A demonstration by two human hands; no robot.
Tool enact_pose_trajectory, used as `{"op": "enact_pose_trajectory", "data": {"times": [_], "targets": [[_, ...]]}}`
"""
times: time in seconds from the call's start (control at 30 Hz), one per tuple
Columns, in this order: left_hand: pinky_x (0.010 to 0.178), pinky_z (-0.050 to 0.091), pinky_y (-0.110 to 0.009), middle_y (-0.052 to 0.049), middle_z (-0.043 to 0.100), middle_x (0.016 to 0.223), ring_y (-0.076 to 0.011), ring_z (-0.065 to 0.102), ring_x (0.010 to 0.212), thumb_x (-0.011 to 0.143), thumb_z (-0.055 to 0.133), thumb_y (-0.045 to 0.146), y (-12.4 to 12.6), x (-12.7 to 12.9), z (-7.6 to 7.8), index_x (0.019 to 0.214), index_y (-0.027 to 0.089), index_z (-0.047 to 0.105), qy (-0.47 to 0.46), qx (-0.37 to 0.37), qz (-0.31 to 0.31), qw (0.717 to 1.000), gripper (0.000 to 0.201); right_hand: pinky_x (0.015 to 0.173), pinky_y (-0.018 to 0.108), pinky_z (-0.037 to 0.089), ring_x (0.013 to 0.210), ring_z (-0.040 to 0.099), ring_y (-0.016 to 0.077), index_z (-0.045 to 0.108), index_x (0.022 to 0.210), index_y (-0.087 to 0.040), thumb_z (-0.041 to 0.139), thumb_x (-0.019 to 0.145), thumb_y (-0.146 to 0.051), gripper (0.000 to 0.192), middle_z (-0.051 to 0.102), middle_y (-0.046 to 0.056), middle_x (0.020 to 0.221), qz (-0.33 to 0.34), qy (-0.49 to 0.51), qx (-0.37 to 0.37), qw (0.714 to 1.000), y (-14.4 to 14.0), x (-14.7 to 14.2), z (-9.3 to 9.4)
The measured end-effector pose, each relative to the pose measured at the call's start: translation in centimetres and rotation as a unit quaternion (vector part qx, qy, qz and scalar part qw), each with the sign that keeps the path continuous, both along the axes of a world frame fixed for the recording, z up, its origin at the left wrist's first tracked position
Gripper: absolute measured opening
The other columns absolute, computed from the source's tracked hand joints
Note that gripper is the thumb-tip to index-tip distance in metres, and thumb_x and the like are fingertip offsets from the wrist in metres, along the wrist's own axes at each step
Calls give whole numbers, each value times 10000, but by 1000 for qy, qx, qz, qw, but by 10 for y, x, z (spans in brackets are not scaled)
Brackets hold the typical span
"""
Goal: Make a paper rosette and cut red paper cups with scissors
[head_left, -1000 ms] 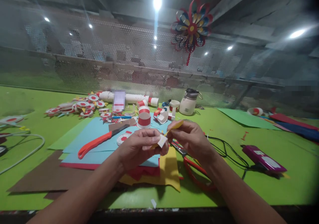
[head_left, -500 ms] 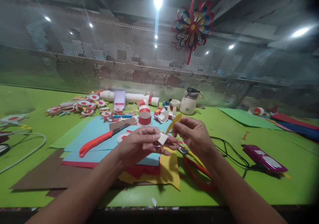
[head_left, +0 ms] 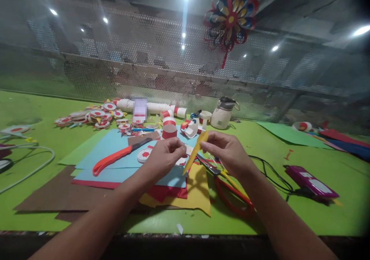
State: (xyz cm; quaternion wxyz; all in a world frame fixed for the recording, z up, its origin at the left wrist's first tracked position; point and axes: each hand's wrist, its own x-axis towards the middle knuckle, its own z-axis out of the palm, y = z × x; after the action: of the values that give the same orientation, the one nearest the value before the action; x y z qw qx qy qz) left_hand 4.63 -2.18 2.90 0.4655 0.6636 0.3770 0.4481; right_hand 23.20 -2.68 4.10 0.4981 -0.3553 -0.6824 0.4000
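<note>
**Yellow strip slants between two hands**

The right hand [head_left: 228, 154] pinches the upper end of a narrow yellow paper strip [head_left: 195, 151], thumb and forefinger closed on it just beside the strip's top corner. The strip's long axis runs on a slant, from that high right end down and to the left, where its lower tip hangs free above the yellow sheet [head_left: 199, 192]. The left hand [head_left: 162, 159] sits just to the left of the strip, its fingertips drawn together on a small white paper piece [head_left: 188, 149], which lies close against the strip's middle; whether the two papers touch cannot be told. So the strip belongs to the right hand, while the left is nearer its free lower end. Both hands hover over the stack of coloured paper on the green table [head_left: 303, 213], with red-handled scissors [head_left: 231, 192] lying under the right wrist and an orange-handled knife [head_left: 115, 160] well to the left.
</note>
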Motion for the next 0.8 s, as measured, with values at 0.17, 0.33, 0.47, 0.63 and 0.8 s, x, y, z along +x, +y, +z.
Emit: {"op": "enact_pose_trajectory", "data": {"times": [0.17,0.33,0.47,0.63,0.8], "targets": [[623,400,-265,-6,567,655,-129,514,641,787,530,265,0,1,-2,644,152,553,42,36,-8,998,184,658,292,447,693,533,132,661,774,-167,674,752,-300,136,607,24,765,-11,-30,-11,999,3,1,-2],[624,411,-272,-8,565,658,-131,511,643,786,511,271,0,0,-3,656,149,545,68,49,-10,996,181,590,276,458,607,542,115,643,744,-156,685,739,-317,166,595,8,671,2,-26,-37,999,4,-1,-4],[610,415,-265,-9,570,657,-128,510,634,783,508,266,1,0,-4,672,147,557,71,54,-14,996,169,573,276,456,568,545,110,628,714,-161,681,746,-304,156,589,-3,624,3,-25,-44,999,4,-2,-5],[604,422,-260,-17,582,678,-131,517,647,774,508,253,-1,0,-4,687,144,566,73,53,-19,996,150,572,286,458,558,556,113,619,691,-156,672,756,-288,156,592,-1,616,0,-35,-40,999,5,-2,-6],[609,430,-260,-20,584,684,-133,518,655,767,509,245,-2,1,-3,677,146,561,66,52,-24,996,143,570,286,456,552,557,113,619,693,-155,664,765,-275,147,593,-1,609,3,-38,-34,999,5,-1,-6]]}}
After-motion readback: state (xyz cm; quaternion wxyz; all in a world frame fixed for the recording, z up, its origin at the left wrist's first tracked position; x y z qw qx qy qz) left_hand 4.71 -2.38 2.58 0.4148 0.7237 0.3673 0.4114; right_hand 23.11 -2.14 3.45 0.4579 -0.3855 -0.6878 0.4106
